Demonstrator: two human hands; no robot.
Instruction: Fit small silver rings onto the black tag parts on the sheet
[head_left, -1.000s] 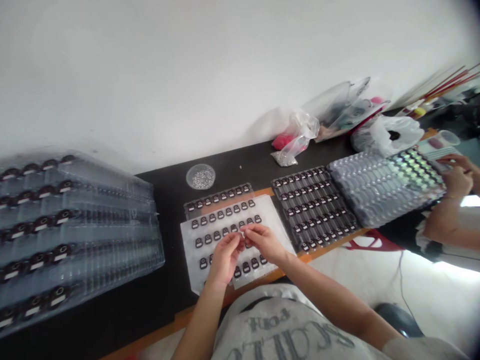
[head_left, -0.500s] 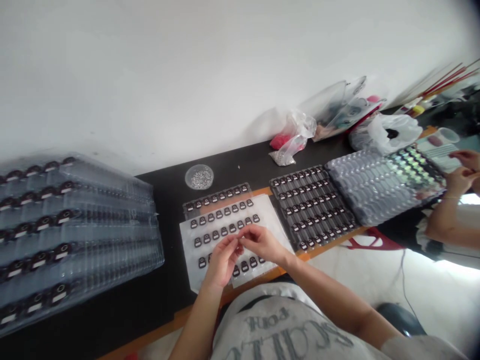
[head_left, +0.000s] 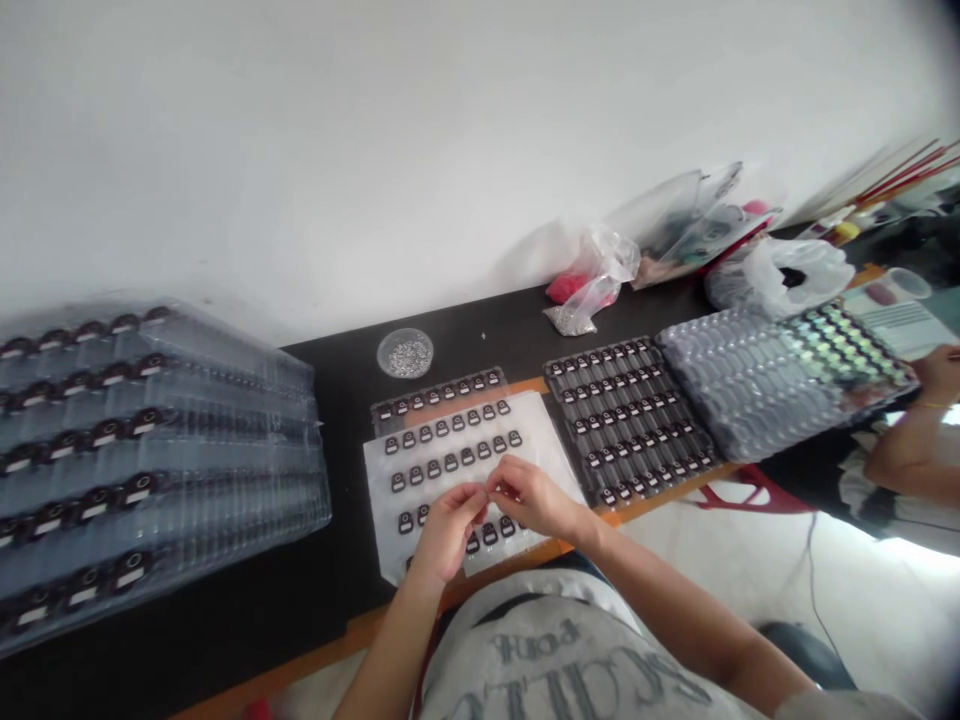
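My left hand [head_left: 451,527] and my right hand [head_left: 534,499] meet over a white sheet [head_left: 379,500], fingertips pinched together. Whatever they hold is too small to make out. Rows of small dark pieces with white labels [head_left: 451,462] lie across the sheet, which covers most of a clear plastic tray [head_left: 435,390]; one row of the tray shows behind it. Behind the tray, a round clear dish [head_left: 405,353] holds many tiny silvery parts.
A tall stack of clear trays [head_left: 240,440] with dark pieces stands at the left. To the right lie a filled tray [head_left: 630,420] and more clear trays [head_left: 742,380]. Plastic bags [head_left: 592,280] rest by the wall. Another person's arm [head_left: 911,440] reaches in at far right.
My two hands stay together over the sheet, with slightly shifted fingers. The whole view has moved a little. The other person's hand at the right has drawn toward the picture's edge.
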